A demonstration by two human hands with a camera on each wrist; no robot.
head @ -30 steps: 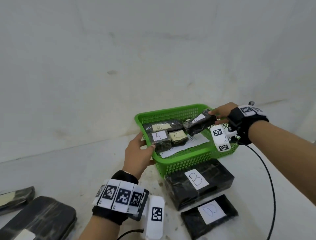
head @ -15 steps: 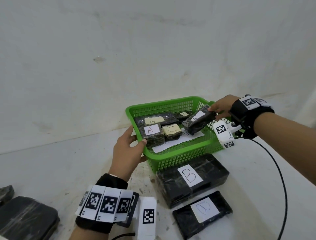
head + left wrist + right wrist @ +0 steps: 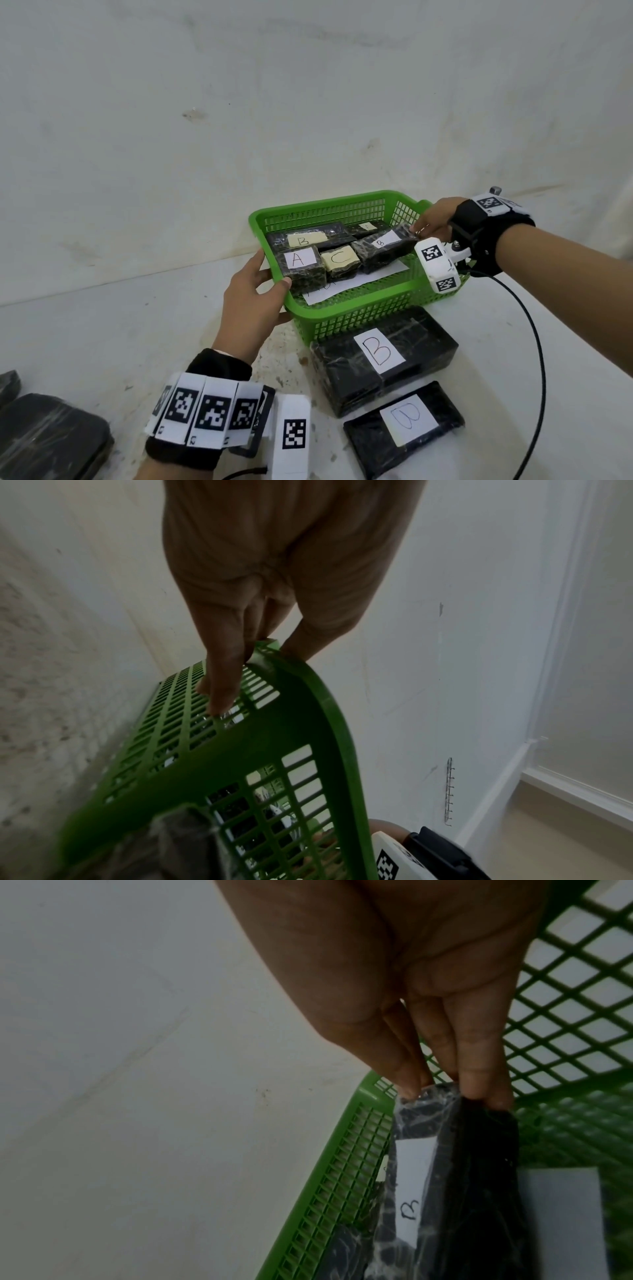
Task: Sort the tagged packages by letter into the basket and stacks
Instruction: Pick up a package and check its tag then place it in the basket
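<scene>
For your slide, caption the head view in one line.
Left hand holds green basket; right hand pinches B package.

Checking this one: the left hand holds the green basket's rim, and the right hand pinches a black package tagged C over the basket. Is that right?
Not quite. The package the right hand pinches is tagged B, not C; the right wrist view shows the letter on its white tag. The rest holds: the left hand holds the green basket by its rim, and the package is over the basket.
</scene>
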